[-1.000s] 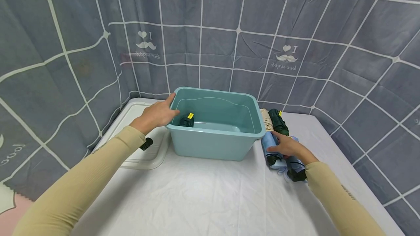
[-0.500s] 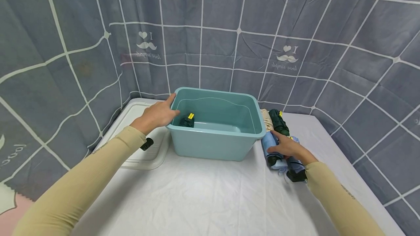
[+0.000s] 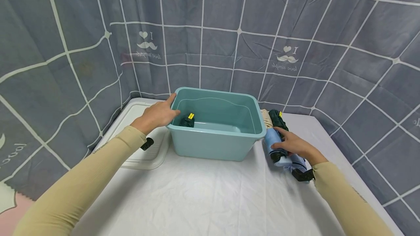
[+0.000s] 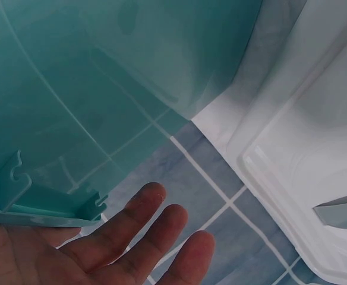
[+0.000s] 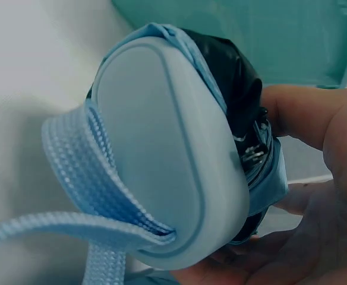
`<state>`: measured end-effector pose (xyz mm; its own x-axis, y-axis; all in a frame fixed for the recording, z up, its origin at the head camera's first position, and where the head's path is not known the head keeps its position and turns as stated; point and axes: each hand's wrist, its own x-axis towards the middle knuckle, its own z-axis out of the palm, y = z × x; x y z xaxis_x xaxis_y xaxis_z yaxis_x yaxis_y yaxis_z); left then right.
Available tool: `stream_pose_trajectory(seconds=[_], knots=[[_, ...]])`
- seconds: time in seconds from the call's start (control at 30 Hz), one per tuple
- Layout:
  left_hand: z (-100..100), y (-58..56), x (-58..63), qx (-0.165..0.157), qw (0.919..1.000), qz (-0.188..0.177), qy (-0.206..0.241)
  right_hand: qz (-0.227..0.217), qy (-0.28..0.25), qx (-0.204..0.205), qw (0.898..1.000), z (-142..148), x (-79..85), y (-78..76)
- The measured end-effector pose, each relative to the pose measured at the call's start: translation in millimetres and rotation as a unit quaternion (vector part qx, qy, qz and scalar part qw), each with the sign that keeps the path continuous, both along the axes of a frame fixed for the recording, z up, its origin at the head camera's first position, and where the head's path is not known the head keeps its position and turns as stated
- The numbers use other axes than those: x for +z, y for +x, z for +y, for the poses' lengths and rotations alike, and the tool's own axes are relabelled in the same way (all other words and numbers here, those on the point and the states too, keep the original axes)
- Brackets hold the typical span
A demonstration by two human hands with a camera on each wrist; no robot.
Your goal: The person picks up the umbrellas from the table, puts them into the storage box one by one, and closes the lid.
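A teal plastic bin (image 3: 213,146) stands on the white-covered table. My left hand (image 3: 156,116) rests on its left rim, thumb over the edge; the left wrist view shows several fingers (image 4: 188,255) stretched loosely outside. Right of the bin, my right hand (image 3: 296,147) grips a light blue folding umbrella (image 3: 271,137), whose flat handle end (image 5: 150,142) and woven strap (image 5: 81,160) fill the right wrist view. A second bluish umbrella (image 3: 298,163) lies beneath that hand, partly hidden. Inside the bin at left sits a dark green bundle with a yellow tag (image 3: 187,121), probably another folded umbrella.
Behind the right hand lie a beige folded umbrella (image 3: 266,117) and a dark green one (image 3: 277,118), against the bin's right side. A white lid (image 3: 144,159) lies flat left of the bin. Grey grid-patterned curtains (image 3: 216,46) hang around the table.
My right hand has shifted slightly right and up, and the light blue umbrella has turned and lifted a little in it. The left hand and the bin have stayed put.
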<state>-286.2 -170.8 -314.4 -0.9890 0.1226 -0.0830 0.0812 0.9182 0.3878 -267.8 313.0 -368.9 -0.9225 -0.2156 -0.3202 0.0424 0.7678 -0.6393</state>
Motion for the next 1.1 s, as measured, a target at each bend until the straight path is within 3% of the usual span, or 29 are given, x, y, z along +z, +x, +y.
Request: stream_pose_trajectory(seconds=[0.6, 1.1], knots=[[-0.8, -0.5, 0.3, 0.002, 1.0000, -0.001, -0.004, 0.044, -0.004, 0.026, 0.999, 2.0, 56.2, -3.4], [-0.5, -0.1, -0.7, 0.003, 1.0000, 0.000, -0.003, 0.062, -0.019, 0.025, 0.998, -22.3, 99.7, -12.3]])
